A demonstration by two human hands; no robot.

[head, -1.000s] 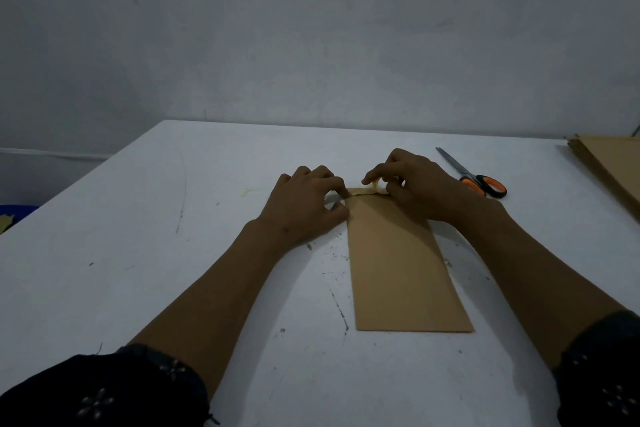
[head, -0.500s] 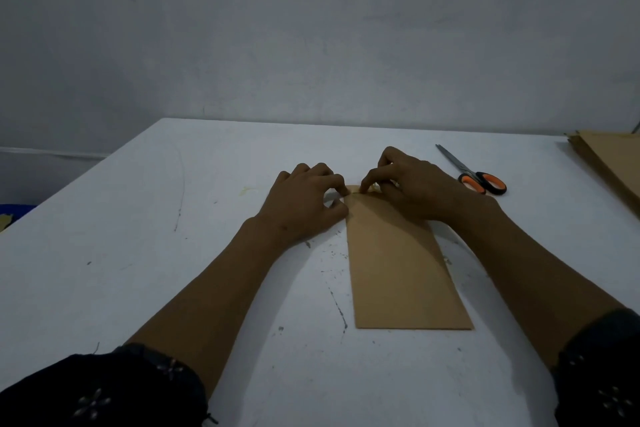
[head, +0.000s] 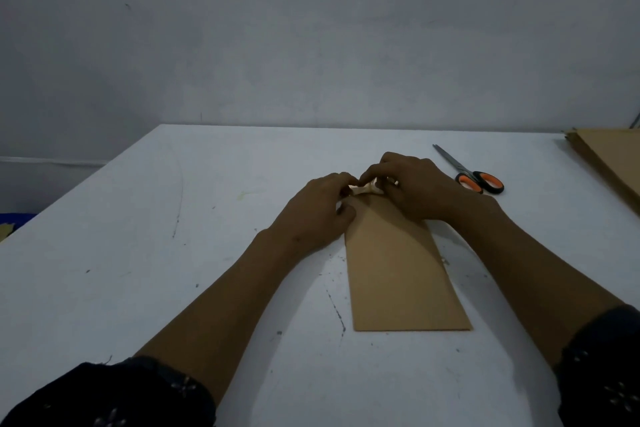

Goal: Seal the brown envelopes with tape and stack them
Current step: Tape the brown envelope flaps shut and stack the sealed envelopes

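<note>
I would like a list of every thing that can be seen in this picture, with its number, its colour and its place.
envelope: one, brown, flat on the table in front of the person, far end under both hands.
tape: one piece, pale and shiny, at the far end of the envelope between the fingertips.
scissors: one pair, orange and black handles, on the table to the right of the hands.
stack of envelopes: one pile, brown, at the right edge of the table; number of pieces cannot be told.
table: one, white, marked with dark scratches.
wall: grey, behind the table.
left hand: fingers curled at the envelope's far left corner.
right hand: fingers curled on the tape.
</note>
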